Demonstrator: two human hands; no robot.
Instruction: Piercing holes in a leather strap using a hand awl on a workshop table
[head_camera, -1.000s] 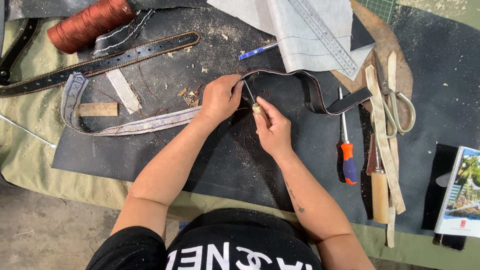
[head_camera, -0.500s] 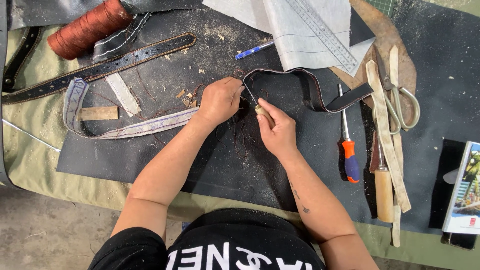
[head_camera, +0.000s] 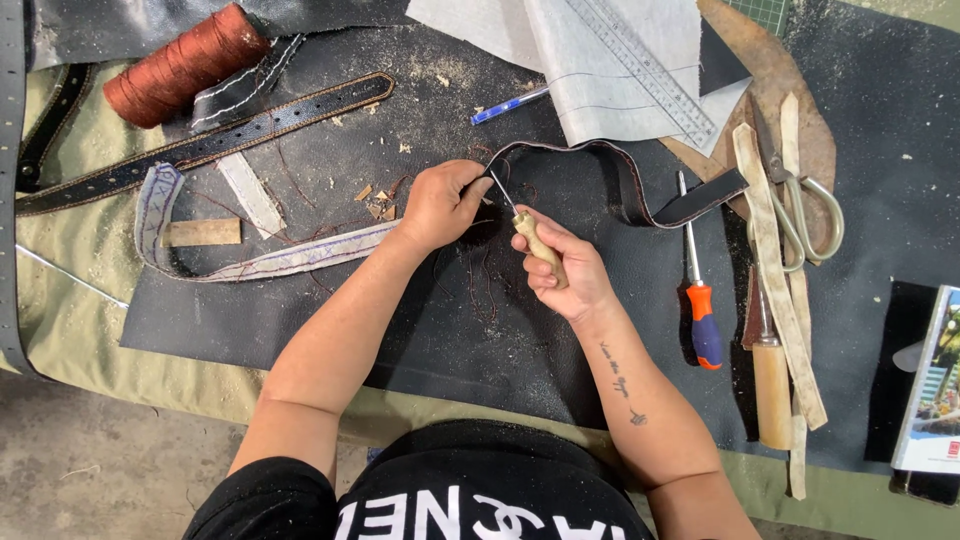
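Observation:
My left hand (head_camera: 440, 203) pinches one end of a dark leather strap (head_camera: 640, 190) that loops away to the right on the black mat (head_camera: 300, 320). My right hand (head_camera: 565, 265) grips a wooden-handled awl (head_camera: 535, 240), its thin metal tip pointing up-left at the strap end between my left fingers. Loose reddish thread (head_camera: 485, 290) trails on the mat under both hands.
Orange-and-blue screwdriver (head_camera: 698, 295), wooden-handled tool (head_camera: 770, 385), pale strips (head_camera: 775, 270) and scissors (head_camera: 800, 200) lie to the right. A metal ruler (head_camera: 640, 65) on grey cloth, a blue pen (head_camera: 508, 105), a black belt (head_camera: 200, 145), a rust thread spool (head_camera: 185, 65) and a booklet (head_camera: 930, 385) surround the mat.
Both hands stay at the strap end; the awl handle has tilted slightly and the view has shifted a little. Nothing was picked up or let go.

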